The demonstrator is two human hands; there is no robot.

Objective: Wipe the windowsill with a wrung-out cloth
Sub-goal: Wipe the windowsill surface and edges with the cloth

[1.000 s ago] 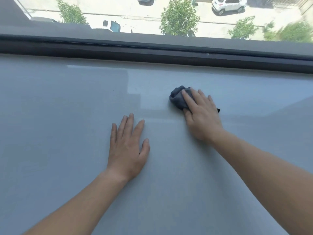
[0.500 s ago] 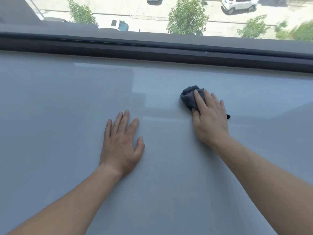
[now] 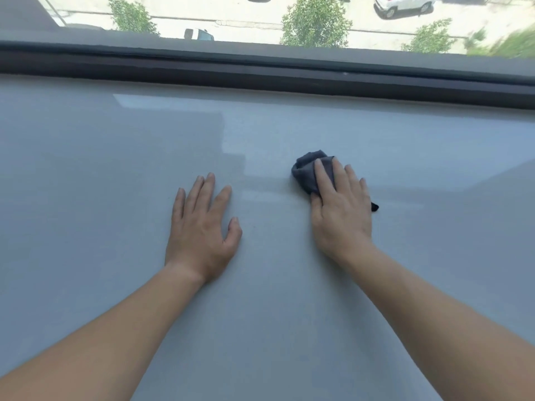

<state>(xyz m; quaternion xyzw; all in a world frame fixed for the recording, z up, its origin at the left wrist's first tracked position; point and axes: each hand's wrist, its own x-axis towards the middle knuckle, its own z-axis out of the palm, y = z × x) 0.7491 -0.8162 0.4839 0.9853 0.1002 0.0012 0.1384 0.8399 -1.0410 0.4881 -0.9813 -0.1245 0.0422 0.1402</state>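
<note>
A wide, smooth grey windowsill (image 3: 101, 183) fills most of the head view. A small dark grey cloth (image 3: 305, 170) lies bunched on it, right of centre. My right hand (image 3: 341, 215) presses flat on the cloth, fingers over it, and a dark corner of the cloth sticks out beyond the little-finger side. My left hand (image 3: 199, 230) rests palm down on the bare sill to the left of the cloth, fingers spread, holding nothing. A faint streak runs across the sill between the two hands.
A dark window frame (image 3: 260, 70) runs along the far edge of the sill, with glass above it showing a street, trees and parked cars far below. The sill stretches on to the left and right of my hands.
My right hand has slid the cloth to the right and then a little back to the left, while my left hand stayed flat on the sill. The camera has shifted slightly.
</note>
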